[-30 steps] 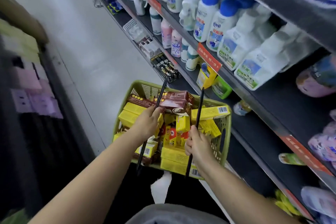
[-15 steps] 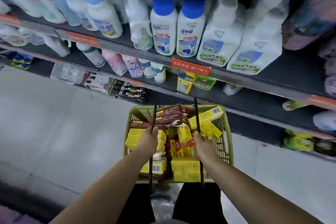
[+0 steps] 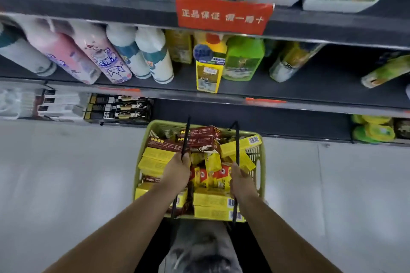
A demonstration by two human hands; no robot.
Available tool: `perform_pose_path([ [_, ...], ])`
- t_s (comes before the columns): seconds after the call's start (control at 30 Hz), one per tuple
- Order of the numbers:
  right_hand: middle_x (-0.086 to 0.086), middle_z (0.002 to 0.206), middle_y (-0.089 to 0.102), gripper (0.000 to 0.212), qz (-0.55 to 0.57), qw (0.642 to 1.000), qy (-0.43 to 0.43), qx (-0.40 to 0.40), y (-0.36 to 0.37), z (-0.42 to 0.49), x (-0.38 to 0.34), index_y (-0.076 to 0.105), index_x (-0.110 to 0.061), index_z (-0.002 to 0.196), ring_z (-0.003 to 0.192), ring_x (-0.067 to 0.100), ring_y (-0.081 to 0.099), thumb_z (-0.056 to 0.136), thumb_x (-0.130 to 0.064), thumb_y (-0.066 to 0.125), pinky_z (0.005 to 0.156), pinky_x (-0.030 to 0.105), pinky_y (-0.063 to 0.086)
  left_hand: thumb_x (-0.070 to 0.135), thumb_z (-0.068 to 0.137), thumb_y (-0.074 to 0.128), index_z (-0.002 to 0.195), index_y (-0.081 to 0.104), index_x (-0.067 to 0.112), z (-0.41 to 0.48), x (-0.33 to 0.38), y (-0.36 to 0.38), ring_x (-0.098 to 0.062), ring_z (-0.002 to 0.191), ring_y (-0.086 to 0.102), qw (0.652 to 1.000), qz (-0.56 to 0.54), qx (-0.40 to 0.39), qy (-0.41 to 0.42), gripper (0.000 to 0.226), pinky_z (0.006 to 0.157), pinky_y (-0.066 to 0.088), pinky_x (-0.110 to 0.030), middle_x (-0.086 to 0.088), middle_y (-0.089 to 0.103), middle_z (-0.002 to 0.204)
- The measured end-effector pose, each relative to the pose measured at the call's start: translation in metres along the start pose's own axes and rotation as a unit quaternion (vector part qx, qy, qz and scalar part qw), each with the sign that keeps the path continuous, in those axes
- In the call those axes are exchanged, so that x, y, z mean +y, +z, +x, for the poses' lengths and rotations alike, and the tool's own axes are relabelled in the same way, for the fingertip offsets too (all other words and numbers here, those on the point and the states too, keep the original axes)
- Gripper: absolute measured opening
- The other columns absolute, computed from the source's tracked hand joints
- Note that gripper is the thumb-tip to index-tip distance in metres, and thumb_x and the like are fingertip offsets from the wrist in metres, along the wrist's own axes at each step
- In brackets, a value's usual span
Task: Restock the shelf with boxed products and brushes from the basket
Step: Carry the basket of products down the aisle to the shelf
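The left hand (image 3: 177,170) is clenched round the left black handle (image 3: 185,139) and the right hand (image 3: 240,182) round the right black handle (image 3: 237,144), so that the green basket (image 3: 263,162) is held between and below both hands, above the pale floor (image 3: 66,173). The basket is filled to the rim with boxed products. Three brown boxes (image 3: 204,137) are seen at its far end, beyond the fingers. Yellow boxes (image 3: 213,198) are piled under and beside both hands, too many and too overlapped to be counted. Small red-and-yellow packs (image 3: 218,174) are wedged between the two hands. Part of the load is hidden by the wrists and forearms. Just beyond the basket the lowest shelf (image 3: 244,115) is met. There, ahead and to the left of the left hand, three long black boxes (image 3: 119,107) are stacked. On the level above, two pink bottles (image 3: 66,55) and two white bottles (image 3: 153,57) with teal bands are leaned over, well ahead of the left hand. A yellow carton (image 3: 208,75) and a green pack (image 3: 243,60) are stood straight ahead of the hands. Higher up, a red label (image 3: 223,14) is fixed to a shelf edge.
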State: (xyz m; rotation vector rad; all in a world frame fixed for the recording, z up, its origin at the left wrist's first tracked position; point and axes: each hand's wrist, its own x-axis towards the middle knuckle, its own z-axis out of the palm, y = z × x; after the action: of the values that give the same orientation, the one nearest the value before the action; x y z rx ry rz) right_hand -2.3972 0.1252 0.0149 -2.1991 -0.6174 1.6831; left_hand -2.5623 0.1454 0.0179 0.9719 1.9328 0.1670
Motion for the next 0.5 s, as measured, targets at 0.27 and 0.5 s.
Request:
perform_pose_path([
  [0.27, -0.012, 0.070, 0.040, 0.042, -0.068, 0.994, -0.038, -0.070, 0.042, 0.091, 0.063, 0.051, -0.022, 0.121, 0.076, 0.015, 0.047, 0.094, -0.052, 0.036, 0.071, 0.029, 0.039, 0.035, 0.099, 0.030, 0.088, 0.049, 0.012, 0.072, -0.062, 0.080, -0.015, 0.056, 0.047, 0.997, -0.038, 0.033, 0.050, 0.032, 0.049, 0.035, -0.028, -0.001, 0.048, 0.066],
  [0.5, -0.013, 0.047, 0.050, 0.032, -0.040, 0.978, -0.183, -0.091, 0.065, 0.140, 0.075, 0.047, -0.028, 0.068, 0.047, -0.002, 0.044, 0.096, -0.041, 0.040, 0.055, 0.020, 0.031, 0.027, 0.097, 0.040, 0.090, 0.054, 0.015, 0.114, -0.058, 0.140, -0.002, 0.070, 0.051, 0.973, -0.124, 0.042, 0.188, 0.020, 0.057, 0.035, -0.007, 0.004, 0.057, 0.077],
])
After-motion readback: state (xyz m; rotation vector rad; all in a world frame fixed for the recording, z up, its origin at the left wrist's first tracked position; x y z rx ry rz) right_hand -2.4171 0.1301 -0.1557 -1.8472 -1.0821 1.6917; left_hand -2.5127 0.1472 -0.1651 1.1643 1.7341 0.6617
